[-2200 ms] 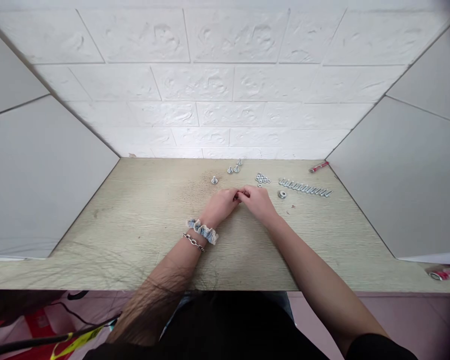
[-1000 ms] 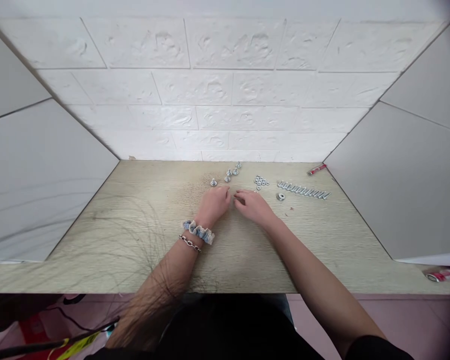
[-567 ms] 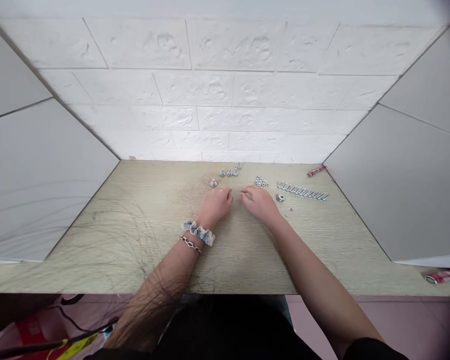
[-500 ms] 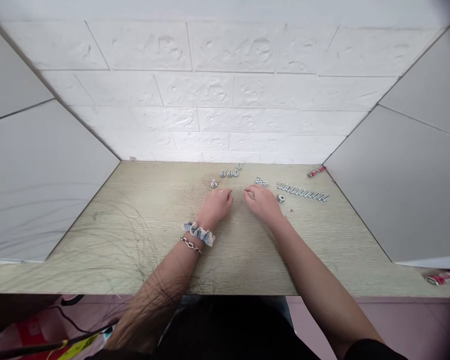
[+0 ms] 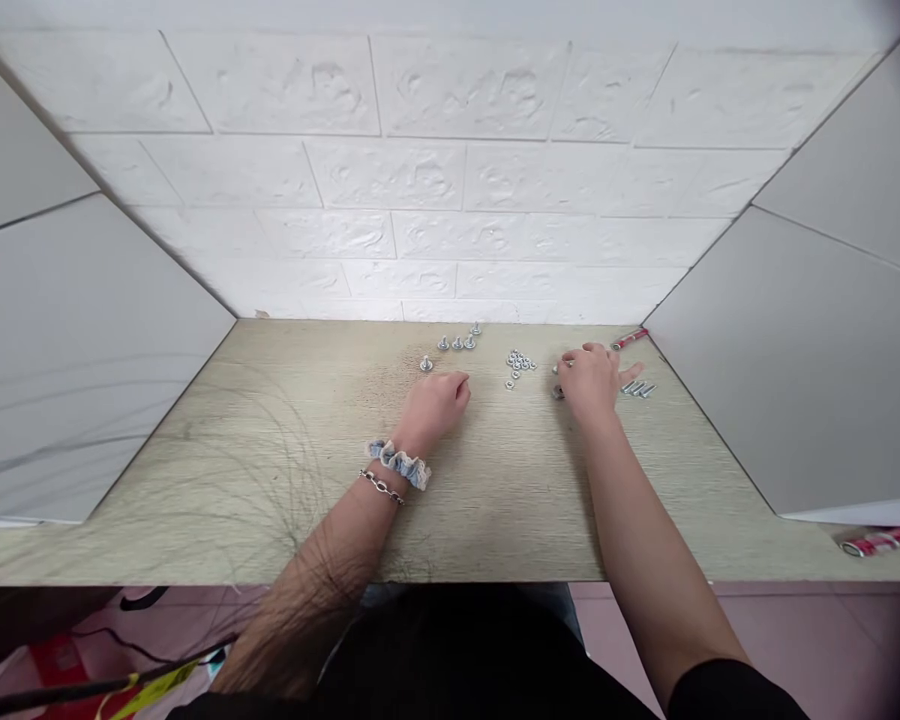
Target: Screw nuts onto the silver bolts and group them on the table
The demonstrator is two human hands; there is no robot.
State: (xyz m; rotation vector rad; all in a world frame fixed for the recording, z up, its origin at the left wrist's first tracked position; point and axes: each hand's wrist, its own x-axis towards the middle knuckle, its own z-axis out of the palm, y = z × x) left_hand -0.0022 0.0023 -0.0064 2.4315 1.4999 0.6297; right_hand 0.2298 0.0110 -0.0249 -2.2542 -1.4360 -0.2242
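Observation:
My left hand (image 5: 433, 408) rests on the tabletop with its fingers curled closed; whatever lies inside them, if anything, is hidden. Just beyond it stands a bolt with a washer (image 5: 426, 365), head down and shank up. Several similar bolt assemblies (image 5: 457, 344) stand farther back. My right hand (image 5: 592, 385) is over the row of bolts (image 5: 640, 389), fingers apart and little finger stretched to the right. It covers most of that row. By its thumb side sits a stack of washers (image 5: 558, 392), partly hidden. Left of this hand is a cluster of hex nuts (image 5: 521, 361).
The wooden tabletop (image 5: 307, 420) ends at a white brick-pattern wall (image 5: 427, 235). Grey panels (image 5: 112, 350) flank both sides. One red cylinder (image 5: 630, 338) lies at the back right corner, another red cylinder (image 5: 881, 541) near the front right edge.
My right hand has moved right, from beside the nuts to over the bolt row, and its fingers have spread. Two nuts near the cluster now show. My left hand stays nearly still.

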